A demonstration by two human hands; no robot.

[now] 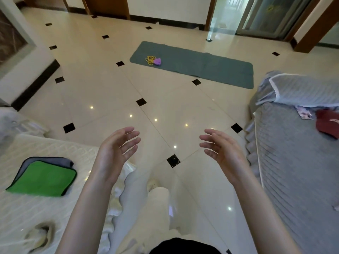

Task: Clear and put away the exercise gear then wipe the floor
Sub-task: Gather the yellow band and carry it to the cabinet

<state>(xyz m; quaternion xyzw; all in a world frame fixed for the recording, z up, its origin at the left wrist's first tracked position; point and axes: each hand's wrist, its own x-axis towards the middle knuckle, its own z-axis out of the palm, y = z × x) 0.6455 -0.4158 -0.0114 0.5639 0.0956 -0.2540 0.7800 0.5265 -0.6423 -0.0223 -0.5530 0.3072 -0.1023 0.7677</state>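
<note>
Both hands raised in front of the body, palms turned toward each other, well apart. Left hand (117, 149): fingers spread and gently bent, holding nothing. Right hand (222, 150): fingers likewise loose and spread, holding nothing. Below them lies the glossy cream tiled floor (102, 85) with small black diamond insets. The grey-green exercise mat (201, 65) lies flat and unrolled on the floor, well ahead of the hands, near the far wall and doorway. On the mat's left end sits a tangle of yellow cord (150, 59) touching a small purple item (157, 61); too small to tell what the purple item is. To the person's left, a cream quilted cover (45, 213) carries a folded green cloth (44, 177) with dark edging, a grey layer showing beneath its upper edge. To the right, a sofa under a grey quilted cover (293, 171) holds a dark red cap (328, 123). The person's pale trouser legs show between the forearms
</note>
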